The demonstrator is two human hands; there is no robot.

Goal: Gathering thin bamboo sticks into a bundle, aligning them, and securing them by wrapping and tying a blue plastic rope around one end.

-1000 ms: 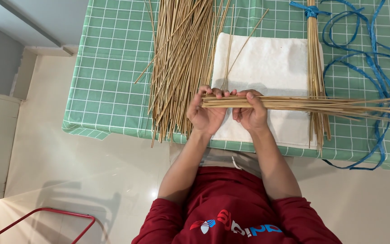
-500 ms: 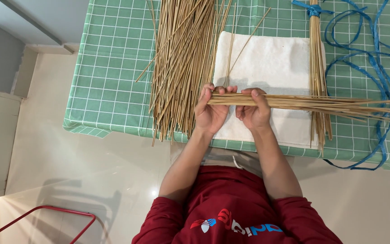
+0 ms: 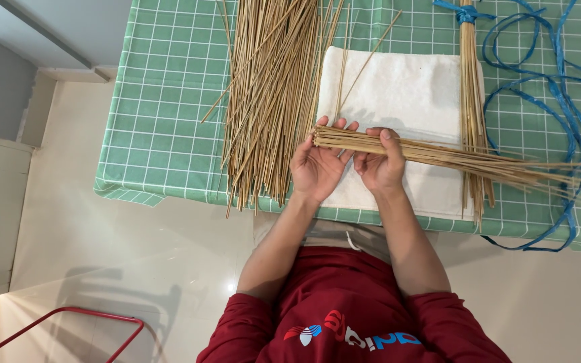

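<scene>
My right hand (image 3: 379,165) grips a thin bundle of tan sticks (image 3: 452,156) near its left end, above a white cloth (image 3: 405,87). The bundle runs right and slightly down, fanning out over the green checked tablecloth (image 3: 163,101). My left hand (image 3: 317,168) is palm up with its fingers spread, and its fingertips touch the bundle's blunt end. A big loose pile of the same sticks (image 3: 270,87) lies just left of that hand. A second bundle tied with blue strap (image 3: 469,81) lies upright across the cloth's right edge.
Loose blue plastic strap (image 3: 559,87) loops over the table's right side. The table's front edge (image 3: 169,195) is close to my body. A red metal frame (image 3: 68,323) stands on the pale floor at lower left.
My left hand has loosened from a grip to spread fingers at the bundle's end. The bundle has shifted slightly right and tilted, its far end dropping toward the table.
</scene>
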